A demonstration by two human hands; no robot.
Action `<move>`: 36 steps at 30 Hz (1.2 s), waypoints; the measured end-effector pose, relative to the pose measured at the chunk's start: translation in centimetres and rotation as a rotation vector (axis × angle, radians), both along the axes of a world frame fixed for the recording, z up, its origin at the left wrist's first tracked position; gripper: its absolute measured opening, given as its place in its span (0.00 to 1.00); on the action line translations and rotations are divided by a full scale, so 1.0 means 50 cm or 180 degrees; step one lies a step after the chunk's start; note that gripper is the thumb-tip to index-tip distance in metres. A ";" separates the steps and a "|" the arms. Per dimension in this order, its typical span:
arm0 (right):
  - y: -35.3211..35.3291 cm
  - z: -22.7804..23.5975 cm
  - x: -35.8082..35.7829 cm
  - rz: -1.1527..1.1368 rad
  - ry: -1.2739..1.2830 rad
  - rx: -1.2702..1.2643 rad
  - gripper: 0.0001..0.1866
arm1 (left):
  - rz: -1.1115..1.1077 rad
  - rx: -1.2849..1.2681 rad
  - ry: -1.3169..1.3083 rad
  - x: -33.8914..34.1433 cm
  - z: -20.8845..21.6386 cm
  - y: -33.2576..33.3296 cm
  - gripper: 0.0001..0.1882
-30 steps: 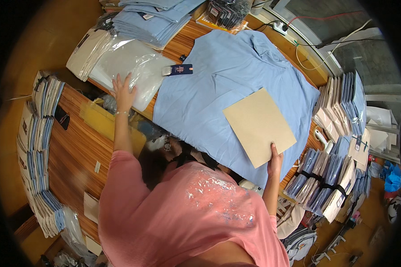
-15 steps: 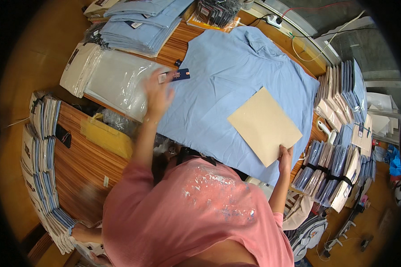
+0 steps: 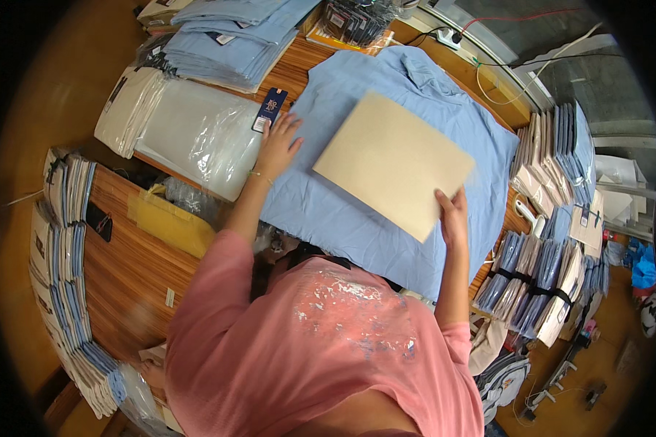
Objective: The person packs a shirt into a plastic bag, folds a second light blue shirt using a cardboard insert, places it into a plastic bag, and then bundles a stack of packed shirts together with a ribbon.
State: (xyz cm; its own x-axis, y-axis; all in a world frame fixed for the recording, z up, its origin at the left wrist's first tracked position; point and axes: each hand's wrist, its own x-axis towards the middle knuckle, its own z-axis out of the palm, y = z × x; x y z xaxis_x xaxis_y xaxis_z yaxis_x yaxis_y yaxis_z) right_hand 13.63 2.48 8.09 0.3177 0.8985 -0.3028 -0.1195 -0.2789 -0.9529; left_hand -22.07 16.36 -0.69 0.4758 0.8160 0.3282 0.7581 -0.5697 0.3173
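A light blue shirt point(image 3: 386, 84) lies spread front-down or back-up, I cannot tell which, across the table before me. My right hand point(image 3: 453, 217) grips the near right corner of a beige cardboard sheet point(image 3: 390, 160), which is tilted above the shirt. My left hand point(image 3: 278, 148) is open at the shirt's left edge, fingers apart. Just beyond its fingertips is a dark blue hang tag point(image 3: 270, 109), at the border between the shirt and a pile of clear plastic bags point(image 3: 197, 131).
Folded blue shirts point(image 3: 222, 51) are stacked at the far left, beside beige packed garments point(image 3: 127, 109). Bagged garments point(image 3: 536, 284) line the right side. A phone point(image 3: 99, 222) and a yellow packet point(image 3: 171, 226) lie on the left table. Another person's hand point(image 3: 151, 373) is at lower left.
My right hand has lifted the cardboard and shifted it left and away from me. The hang tag has turned upright and moved left; my left hand is now just below it.
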 end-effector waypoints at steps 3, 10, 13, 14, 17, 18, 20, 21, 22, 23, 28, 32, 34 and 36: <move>0.095 -0.052 -0.053 0.0261 0.0275 0.0168 0.25 | 0.0449 -0.0003 -0.0782 -0.023 0.003 -0.003 0.21; 0.183 -0.148 -0.105 0.0771 0.0409 -0.0371 0.21 | 0.0809 -0.0365 -0.2157 0.041 0.062 -0.109 0.32; 0.193 -0.165 -0.113 0.0848 0.0434 -0.0373 0.21 | 0.0786 -0.0275 -0.0196 0.112 0.056 -0.159 0.34; 0.197 -0.163 -0.127 0.0807 0.0431 -0.0375 0.21 | 0.0839 -0.0314 -0.0138 0.120 0.048 -0.161 0.34; 0.199 -0.152 -0.148 0.0684 0.0251 -0.0510 0.24 | 0.0943 -0.0443 -0.0085 0.131 0.009 -0.158 0.34; 0.199 -0.147 -0.150 0.0642 0.0164 -0.0576 0.26 | 0.0946 -0.0498 -0.0136 0.127 -0.008 -0.155 0.33; 0.193 -0.124 -0.144 0.0622 -0.0356 -0.0582 0.32 | 0.0959 -0.0537 -0.0158 0.125 -0.016 -0.152 0.31; 0.190 -0.118 -0.140 0.0612 -0.0615 -0.0586 0.35 | 0.0980 -0.0517 -0.0117 0.123 -0.019 -0.154 0.30; 0.188 -0.119 -0.136 0.0649 -0.0677 -0.0489 0.37 | 0.1001 -0.0497 -0.0067 0.123 -0.016 -0.157 0.29; 0.186 -0.120 -0.132 0.0687 -0.0739 -0.0393 0.38 | 0.1002 -0.0437 -0.0059 0.123 -0.014 -0.159 0.29; 0.194 -0.141 -0.109 0.1070 -0.0943 -0.0372 0.34 | 0.0940 -0.0391 -0.0060 0.126 -0.004 -0.158 0.28; 0.202 -0.139 -0.110 0.1066 -0.1086 -0.0361 0.31 | 0.0851 -0.0374 -0.0150 0.125 -0.013 -0.155 0.30; 0.206 -0.138 -0.108 0.1138 -0.1198 -0.0388 0.31 | 0.0854 -0.0369 -0.0148 0.124 -0.013 -0.155 0.30; 0.210 -0.142 -0.103 0.1207 -0.1366 -0.0373 0.31 | 0.0812 -0.0359 -0.0176 0.122 -0.015 -0.154 0.31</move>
